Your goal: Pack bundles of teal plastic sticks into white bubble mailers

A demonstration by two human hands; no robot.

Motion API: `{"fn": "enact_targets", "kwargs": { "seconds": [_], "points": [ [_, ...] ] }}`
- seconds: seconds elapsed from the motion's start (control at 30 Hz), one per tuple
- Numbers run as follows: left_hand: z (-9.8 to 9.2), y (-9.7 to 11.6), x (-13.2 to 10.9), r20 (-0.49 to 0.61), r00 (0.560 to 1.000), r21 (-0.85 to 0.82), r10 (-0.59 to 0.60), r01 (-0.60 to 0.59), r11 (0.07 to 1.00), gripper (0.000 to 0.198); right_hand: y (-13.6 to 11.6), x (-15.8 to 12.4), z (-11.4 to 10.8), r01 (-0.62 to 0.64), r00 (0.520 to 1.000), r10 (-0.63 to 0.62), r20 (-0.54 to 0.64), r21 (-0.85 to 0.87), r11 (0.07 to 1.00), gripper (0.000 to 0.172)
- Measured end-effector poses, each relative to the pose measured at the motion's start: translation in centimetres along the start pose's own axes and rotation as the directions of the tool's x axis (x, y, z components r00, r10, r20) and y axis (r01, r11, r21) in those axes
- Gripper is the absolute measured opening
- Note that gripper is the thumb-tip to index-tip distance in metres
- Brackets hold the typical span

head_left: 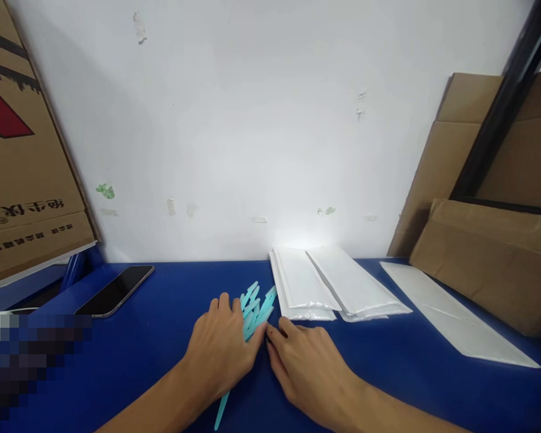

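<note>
Evidently, the left hand (pixel 220 340) is closed round a bundle of turquoise sticks (pixel 259 310), their heads fanning toward the back edge of the bench (pixel 175 300), one tail poking out below the palm. The right hand (pixel 313 364) sits just beside the left thumb, fingers bunched; from where I stand I can't tell whether it holds anything. I'd judge the step as gathering the bundle, the next move calling for a firm left grip so none slips. Beyond, white packets (pixel 306 282) lie near the back edge, a phone (pixel 121 291) farther left.

Cardboard (pixel 31 162) and a bench (pixel 162 337) suggest a workshop.
</note>
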State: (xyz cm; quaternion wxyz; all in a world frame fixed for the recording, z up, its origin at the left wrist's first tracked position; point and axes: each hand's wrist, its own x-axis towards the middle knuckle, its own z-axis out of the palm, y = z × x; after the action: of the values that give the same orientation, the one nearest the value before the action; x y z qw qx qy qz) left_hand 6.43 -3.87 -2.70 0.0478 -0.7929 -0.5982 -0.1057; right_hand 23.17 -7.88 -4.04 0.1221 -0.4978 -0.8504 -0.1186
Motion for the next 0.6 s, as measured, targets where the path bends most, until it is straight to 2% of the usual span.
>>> {"fn": "enact_targets", "kwargs": {
  "seconds": [0.2,0.4,0.6],
  "points": [
    [0.4,-0.1,0.2,0.063,0.997,0.01,0.052,-0.053,0.999,0.043,0.2,-0.1,0.0,-0.011,1.0,0.011,0.018,-0.013,1.0,0.018],
    [-0.1,-1.6,1.3,0.105,0.99,0.028,0.098,-0.101,0.994,0.027,0.2,-0.1,-0.3,-0.032,0.999,0.032,0.022,0.012,0.999,0.02],
    [-0.4,-2.4,2.3,0.172,0.98,0.087,0.103,-0.119,0.989,0.026,0.1,0.0,-0.6,-0.029,1.0,0.028,0.013,0.041,0.999,0.022]
  ]
}}
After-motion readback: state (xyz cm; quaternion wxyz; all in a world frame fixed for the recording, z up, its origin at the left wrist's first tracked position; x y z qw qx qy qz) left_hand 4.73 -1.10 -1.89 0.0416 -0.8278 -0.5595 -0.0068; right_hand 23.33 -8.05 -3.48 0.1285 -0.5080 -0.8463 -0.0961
